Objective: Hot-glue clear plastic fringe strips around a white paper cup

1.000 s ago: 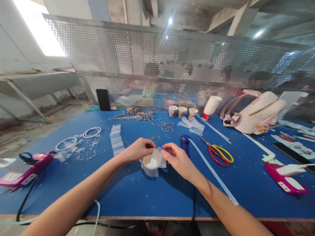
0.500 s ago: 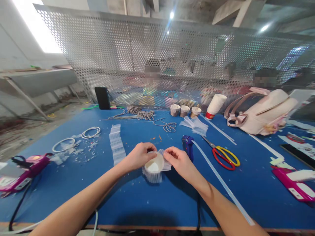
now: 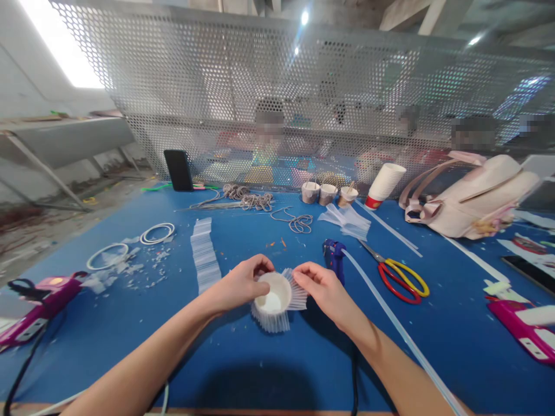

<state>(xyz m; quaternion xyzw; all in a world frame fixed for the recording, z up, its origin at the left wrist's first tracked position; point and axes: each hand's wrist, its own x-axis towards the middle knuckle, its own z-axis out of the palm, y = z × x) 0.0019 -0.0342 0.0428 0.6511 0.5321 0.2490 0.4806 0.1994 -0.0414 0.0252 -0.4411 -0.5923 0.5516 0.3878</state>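
Note:
My left hand (image 3: pixel 248 281) grips the near-side rim of a white paper cup (image 3: pixel 277 289), thumb inside and fingers behind. A pleated, see-through strip (image 3: pixel 271 323) fans out around the cup's front and right side. At the right, my right hand (image 3: pixel 319 284) pinches the strip's upper edge close to the cup. Just beyond that hand lies a blue hot glue gun (image 3: pixel 333 259) with a long pale glue stick (image 3: pixel 381 306) running out of it. Left of my left hand, another pleated strip (image 3: pixel 204 254) lies flat on the blue table (image 3: pixel 173 352).
Scissors (image 3: pixel 401 277) with red and yellow handles lie at the right. Magenta power strips (image 3: pixel 39 306) stand at both sides. Farther back are white rings (image 3: pixel 156 233), grey cord (image 3: pixel 255 200), small cups (image 3: pixel 328 195), stacked cups (image 3: pixel 385 185), a phone (image 3: pixel 178 170) and a pink backpack (image 3: pixel 472 196).
The cup and both hands sit slightly lower in view. My right hand has shifted a little right, and more of the pleated strip shows spread at the cup's right side.

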